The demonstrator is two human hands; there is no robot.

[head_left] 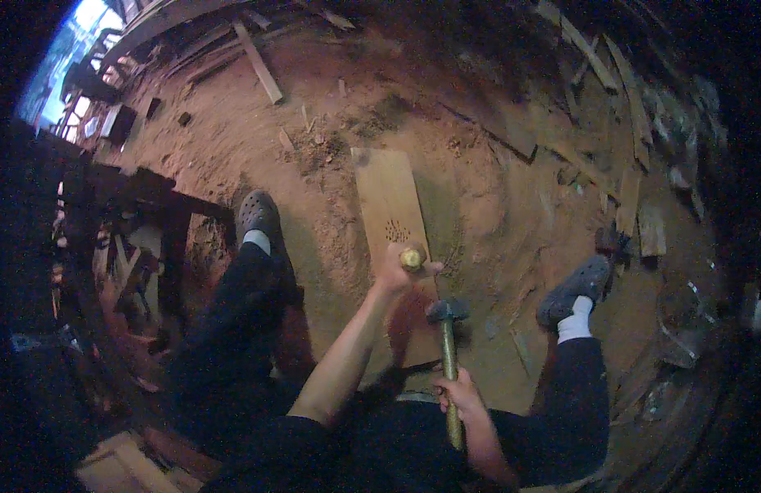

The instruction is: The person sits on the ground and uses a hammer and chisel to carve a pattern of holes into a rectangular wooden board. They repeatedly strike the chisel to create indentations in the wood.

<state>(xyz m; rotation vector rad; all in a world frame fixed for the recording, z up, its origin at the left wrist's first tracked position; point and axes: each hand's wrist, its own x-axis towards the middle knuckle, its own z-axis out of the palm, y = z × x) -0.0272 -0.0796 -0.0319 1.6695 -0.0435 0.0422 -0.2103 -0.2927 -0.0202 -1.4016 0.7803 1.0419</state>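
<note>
lower end of the yellowish tool invisible behind the left grip, dark specks on the board indistinctly small

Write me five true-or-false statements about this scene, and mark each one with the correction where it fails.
1. The right hand grips the hammer by its handle. True.
2. The left hand is empty. False: it holds a tool with a round, yellowish end.
3. A cluster of dark marks shows on the wooden board. True.
4. Both feet are bare. False: they wear dark clogs with white socks.
5. The board appears between the two feet. True.
</note>
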